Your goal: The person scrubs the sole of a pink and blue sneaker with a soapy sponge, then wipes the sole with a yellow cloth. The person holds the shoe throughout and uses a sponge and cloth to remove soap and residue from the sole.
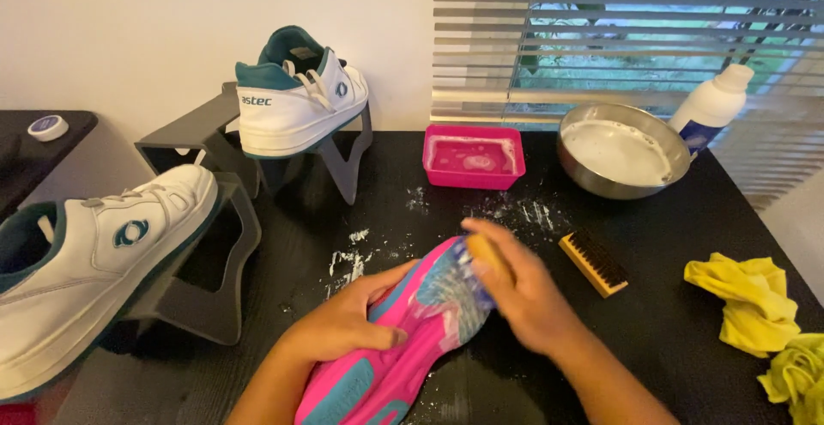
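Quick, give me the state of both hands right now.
Left hand: closed around the pink shoe, gripping its side, sole up.
Right hand: closed on a brush, pressed against the shoe's sole.

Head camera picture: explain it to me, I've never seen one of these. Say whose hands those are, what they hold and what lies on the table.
The camera sits on a person's head, looking down at their own bare hands. The left hand steadies a pink shoe, sole up. The right hand presses a brush against its soapy toe. On the black table lie a wooden brush, a pink tub, a metal bowl of suds, a white bottle and yellow cloths. Two white shoes rest on grey stands.
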